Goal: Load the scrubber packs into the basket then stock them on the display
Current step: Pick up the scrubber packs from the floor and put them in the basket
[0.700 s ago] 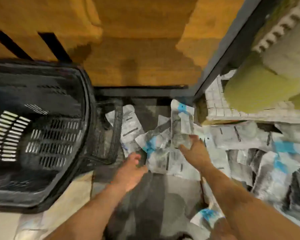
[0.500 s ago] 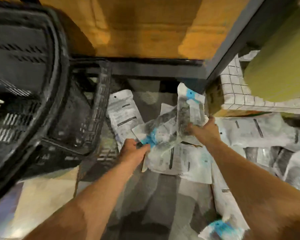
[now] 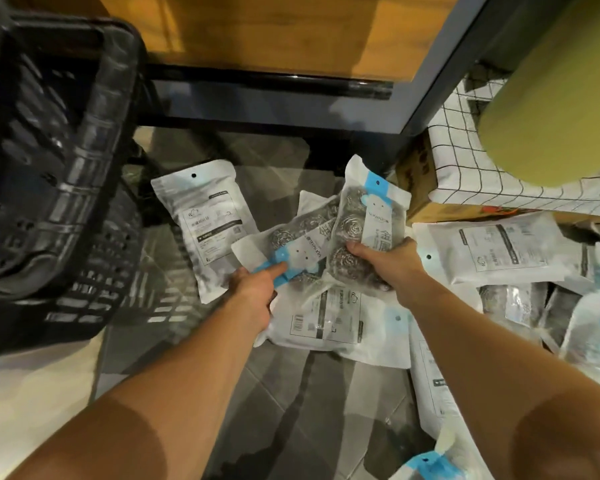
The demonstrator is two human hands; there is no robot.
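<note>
Since the earlier frames the black plastic basket point(image 3: 49, 168) has shifted toward the upper-left edge of the view, so that only its slotted side wall and handle are seen, while the same two packs are still held.

That basket is stood on the grey tiled floor point(image 3: 291, 393), left of the hands and apart from them. A wooden panel point(image 3: 274, 29) is seen at the top, and a checked cloth point(image 3: 465, 174) with an olive-green roll point(image 3: 551, 98) on it at the right. Below the cloth a pile of scrubber packs point(image 3: 499, 251) is spread over the floor, reaching to the lower right corner.

One face-down pack point(image 3: 205, 216) is laid flat on the floor between the basket and the hands. Another flat pack point(image 3: 329, 320) is lain under both hands.

An upright pack point(image 3: 364, 216) of steel-wool scrubbers is gripped at its lower end by the right hand point(image 3: 388, 261): the thumb is pressed across its front and the fingers point(image 3: 378, 285) are curled beneath it.

A slanted pack point(image 3: 302, 240) is pinched by the left hand point(image 3: 257, 292) at its blue header, with the thumb laid straight along the top of that header; the other fingers are hidden under the pack. The far end of this pack is tucked behind the upright one.
</note>
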